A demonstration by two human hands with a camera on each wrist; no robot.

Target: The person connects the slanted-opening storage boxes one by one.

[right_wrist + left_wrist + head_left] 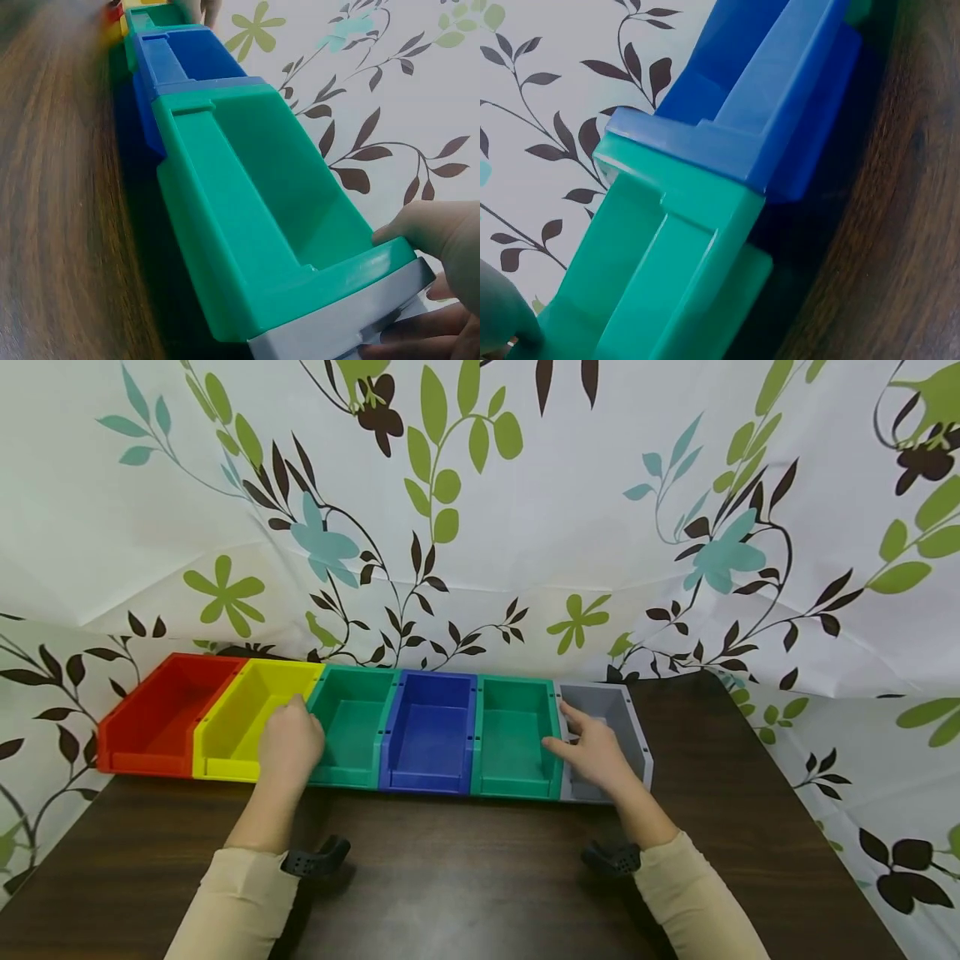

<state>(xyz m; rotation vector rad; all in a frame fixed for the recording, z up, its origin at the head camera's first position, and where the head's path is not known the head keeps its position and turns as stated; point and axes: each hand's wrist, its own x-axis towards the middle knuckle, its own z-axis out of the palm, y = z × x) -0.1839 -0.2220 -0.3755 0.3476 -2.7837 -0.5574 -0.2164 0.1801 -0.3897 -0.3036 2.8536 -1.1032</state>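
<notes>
A row of open plastic bins stands side by side: red (pixel 161 727), yellow (pixel 243 718), green (pixel 348 718), blue (pixel 429 739), a second green (pixel 517 743) and grey (pixel 600 706). My left hand (pixel 288 742), fingers curled, grips the adjoining walls of the yellow bin and first green bin; its fingertips are hidden. My right hand (pixel 596 752) pinches the adjoining walls of the second green bin and the grey bin. In the right wrist view, the thumb (pixel 420 225) lies over the green rim (pixel 352 274), with the other fingers on the grey bin's side (pixel 337 322).
A dark wood-grain table (pixel 450 868) lies under the bins. Behind it hangs a white leaf-patterned cloth (pixel 510 560). Black wrist straps (pixel 315 857) show on both arms.
</notes>
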